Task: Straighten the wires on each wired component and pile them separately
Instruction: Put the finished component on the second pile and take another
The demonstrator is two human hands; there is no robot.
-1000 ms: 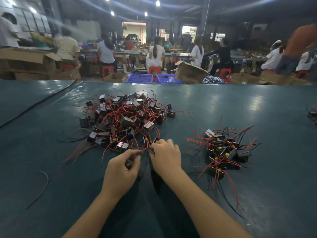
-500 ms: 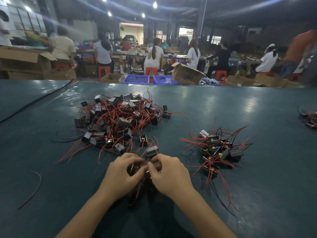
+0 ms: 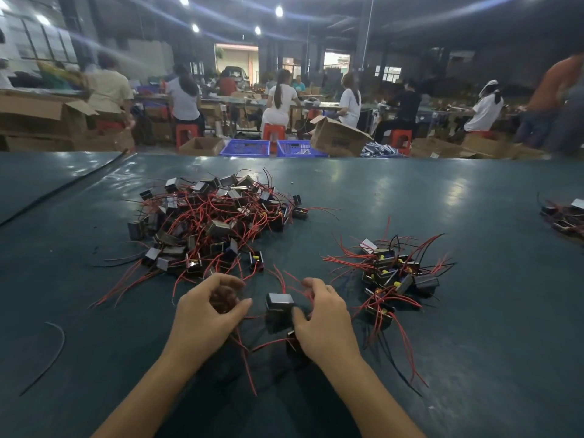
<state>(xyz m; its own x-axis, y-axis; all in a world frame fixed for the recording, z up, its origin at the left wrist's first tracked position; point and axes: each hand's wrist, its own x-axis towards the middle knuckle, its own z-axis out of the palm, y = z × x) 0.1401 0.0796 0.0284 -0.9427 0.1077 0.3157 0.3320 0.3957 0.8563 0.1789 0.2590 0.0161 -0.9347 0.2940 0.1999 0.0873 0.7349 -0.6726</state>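
A big tangled heap of small black wired components (image 3: 215, 222) with red wires lies on the green table (image 3: 410, 197), ahead and to the left. A smaller pile of components (image 3: 392, 273) sits to the right. Between my hands is one black component (image 3: 279, 302). My right hand (image 3: 325, 327) grips it, thumb against its side and fingers curled over its red wires. My left hand (image 3: 205, 314) is curled, and red wires (image 3: 245, 355) trail down from under it. A second component (image 3: 292, 343) lies partly hidden beneath my right hand.
Loose black wire pieces (image 3: 53, 352) lie on the table at the left. More components (image 3: 565, 216) sit at the far right edge. Beyond the table's far edge are cardboard boxes (image 3: 338, 137), blue crates (image 3: 246, 147) and seated people working at benches.
My hands have drawn apart from being bunched together. The component now shows between them, and its red wires spread out below my hands.
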